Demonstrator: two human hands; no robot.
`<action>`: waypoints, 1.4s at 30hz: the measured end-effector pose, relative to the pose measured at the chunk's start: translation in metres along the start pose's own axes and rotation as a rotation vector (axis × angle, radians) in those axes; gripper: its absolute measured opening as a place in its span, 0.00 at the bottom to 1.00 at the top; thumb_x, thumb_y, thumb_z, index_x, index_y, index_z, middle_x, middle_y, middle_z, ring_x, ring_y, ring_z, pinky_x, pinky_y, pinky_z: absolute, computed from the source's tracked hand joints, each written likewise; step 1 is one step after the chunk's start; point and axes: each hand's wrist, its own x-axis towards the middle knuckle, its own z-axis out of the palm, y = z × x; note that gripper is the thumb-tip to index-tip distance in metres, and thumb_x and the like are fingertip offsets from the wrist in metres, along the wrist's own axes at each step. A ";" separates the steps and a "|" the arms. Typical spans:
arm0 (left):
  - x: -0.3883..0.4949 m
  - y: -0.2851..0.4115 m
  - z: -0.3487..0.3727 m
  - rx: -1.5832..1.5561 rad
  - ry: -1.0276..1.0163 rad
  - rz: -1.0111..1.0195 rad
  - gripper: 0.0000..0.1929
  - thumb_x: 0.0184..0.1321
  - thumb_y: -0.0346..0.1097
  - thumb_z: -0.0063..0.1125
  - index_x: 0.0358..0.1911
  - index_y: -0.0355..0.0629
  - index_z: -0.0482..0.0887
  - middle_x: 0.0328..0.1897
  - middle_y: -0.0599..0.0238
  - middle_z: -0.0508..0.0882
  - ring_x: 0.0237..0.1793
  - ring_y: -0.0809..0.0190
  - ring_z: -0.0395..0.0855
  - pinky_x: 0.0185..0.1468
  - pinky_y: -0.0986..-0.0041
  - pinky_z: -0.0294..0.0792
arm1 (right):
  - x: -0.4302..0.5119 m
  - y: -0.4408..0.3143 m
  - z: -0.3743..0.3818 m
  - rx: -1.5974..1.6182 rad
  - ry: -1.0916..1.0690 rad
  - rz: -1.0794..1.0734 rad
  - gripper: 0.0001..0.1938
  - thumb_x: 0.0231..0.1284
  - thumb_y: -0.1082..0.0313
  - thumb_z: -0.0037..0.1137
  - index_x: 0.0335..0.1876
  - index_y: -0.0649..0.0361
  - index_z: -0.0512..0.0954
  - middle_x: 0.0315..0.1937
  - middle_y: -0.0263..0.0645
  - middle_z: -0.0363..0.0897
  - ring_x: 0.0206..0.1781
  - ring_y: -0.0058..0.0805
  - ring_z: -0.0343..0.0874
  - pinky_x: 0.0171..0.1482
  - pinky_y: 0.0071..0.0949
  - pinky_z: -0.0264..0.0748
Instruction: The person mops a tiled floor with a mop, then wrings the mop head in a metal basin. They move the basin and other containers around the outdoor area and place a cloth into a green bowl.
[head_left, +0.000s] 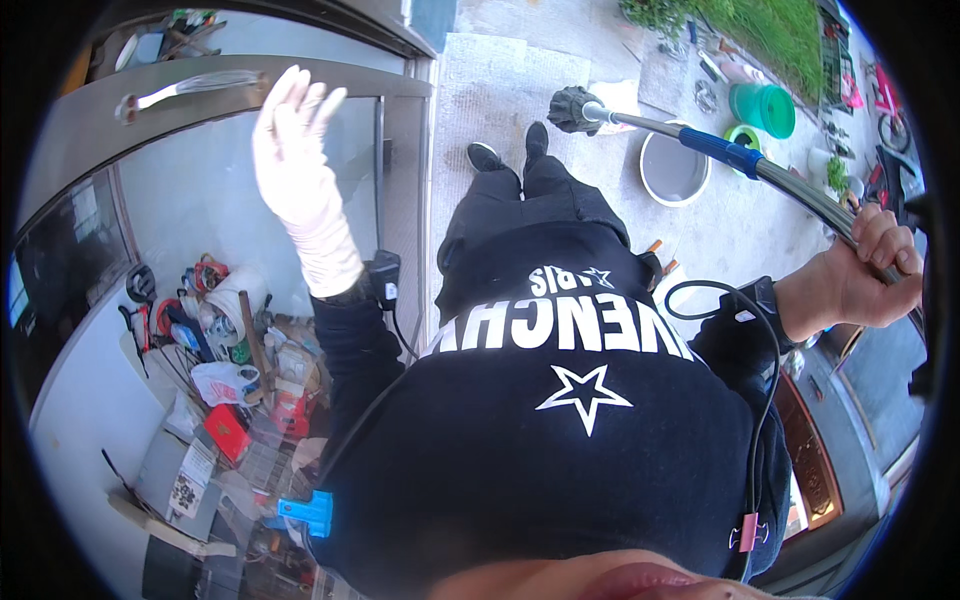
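My right hand, bare, is closed around the metal pole of a mop. The pole slants up and left past a blue sleeve to a dark grey mop head, which shows beyond my shoes. On my left hand is a white glove reaching past the wrist; it is raised with fingers extended and nothing in it. A door handle is just left of those fingertips, over a glass door panel. Whether the glove touches the glass, I cannot tell.
A round basin of greyish water sits on the paved ground, right of my legs. Farther out are a green bucket and grass. Stacked tools and bags lie at the left. A black cable loops by my right arm.
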 end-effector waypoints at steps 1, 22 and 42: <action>0.011 -0.006 -0.004 0.094 0.120 -0.130 0.18 0.73 0.34 0.38 0.57 0.26 0.68 0.58 0.40 0.74 0.56 0.49 0.76 0.62 0.49 0.70 | 0.000 0.005 0.002 0.006 0.012 0.034 0.18 0.60 0.52 0.50 0.19 0.53 0.72 0.13 0.31 0.60 0.17 0.21 0.55 0.25 0.27 0.50; 0.235 -0.224 -0.195 0.591 0.251 0.157 0.16 0.60 0.22 0.48 0.50 0.20 0.71 0.44 0.41 0.78 0.42 0.50 0.80 0.46 0.63 0.82 | -0.127 0.140 -0.086 -0.257 0.264 -0.093 0.19 0.63 0.46 0.54 0.24 0.53 0.75 0.14 0.29 0.63 0.16 0.17 0.60 0.21 0.20 0.55; 0.063 -0.538 0.060 0.636 -0.724 -1.164 0.21 0.67 0.43 0.53 0.55 0.33 0.75 0.42 0.54 0.83 0.34 0.61 0.82 0.38 0.71 0.80 | -0.228 0.411 -0.349 -0.849 0.713 0.429 0.08 0.63 0.65 0.58 0.32 0.60 0.79 0.28 0.35 0.80 0.34 0.22 0.77 0.47 0.26 0.73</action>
